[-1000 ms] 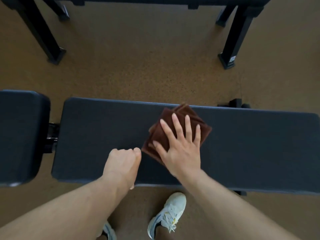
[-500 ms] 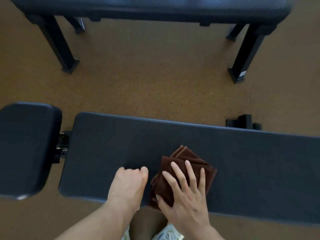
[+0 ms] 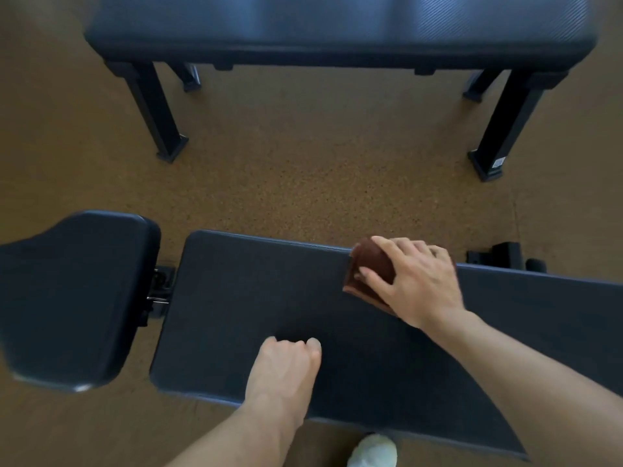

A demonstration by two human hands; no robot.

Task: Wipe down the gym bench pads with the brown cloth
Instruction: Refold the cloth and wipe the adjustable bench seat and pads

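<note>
A long black bench pad runs across the middle of the view, with a shorter black seat pad to its left. The folded brown cloth lies at the long pad's far edge. My right hand presses down on the cloth, fingers curled over its far side and hiding most of it. My left hand rests as a closed fist on the pad's near half, holding nothing.
A metal hinge bracket joins the two pads. A second black bench on black legs stands across the brown floor beyond. A black frame foot sticks out behind the long pad. My white shoe shows at the bottom.
My right hand has pushed the cloth from the pad's near edge to its far edge and slightly right. The left fist has stayed on the pad.
</note>
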